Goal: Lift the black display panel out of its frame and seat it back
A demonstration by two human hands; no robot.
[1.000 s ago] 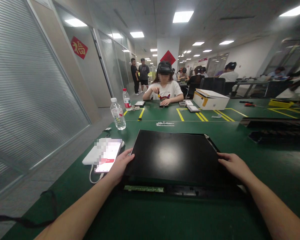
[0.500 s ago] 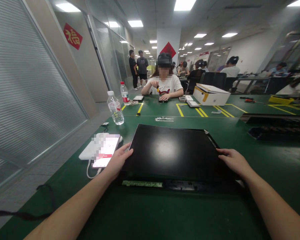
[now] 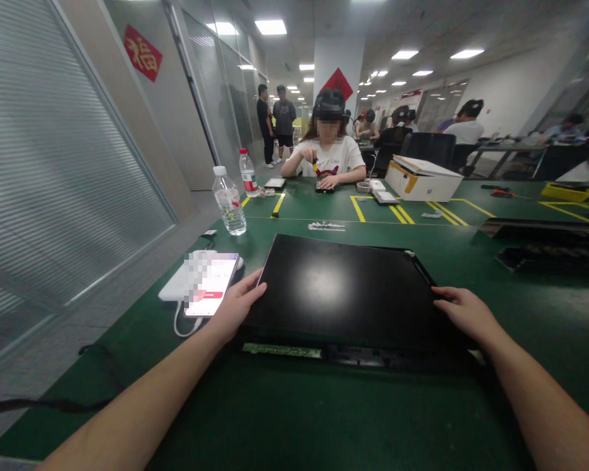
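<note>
A black, glossy flat display panel [image 3: 343,294] lies before me, over a black frame [image 3: 373,356] that shows along its near and right edges. On the near edge of the frame sits a green circuit board strip [image 3: 282,350]. My left hand [image 3: 239,301] grips the panel's left edge, thumb on top and fingers around the side. At the right edge, my right hand [image 3: 464,314] holds the panel between thumb and fingers. The undersides of both grips are hidden.
Left of the panel are a lit phone [image 3: 211,286] with a white cable, a white box-like device [image 3: 177,281] and a water bottle [image 3: 230,201]. Dark metal strips [image 3: 544,245] lie to the right. Across the green table, a person [image 3: 328,157] works near a white box [image 3: 422,178].
My view has tilted down and shifted slightly, so the scene sits a little differently. Both hands keep their hold on the panel, which shows little movement on the table.
</note>
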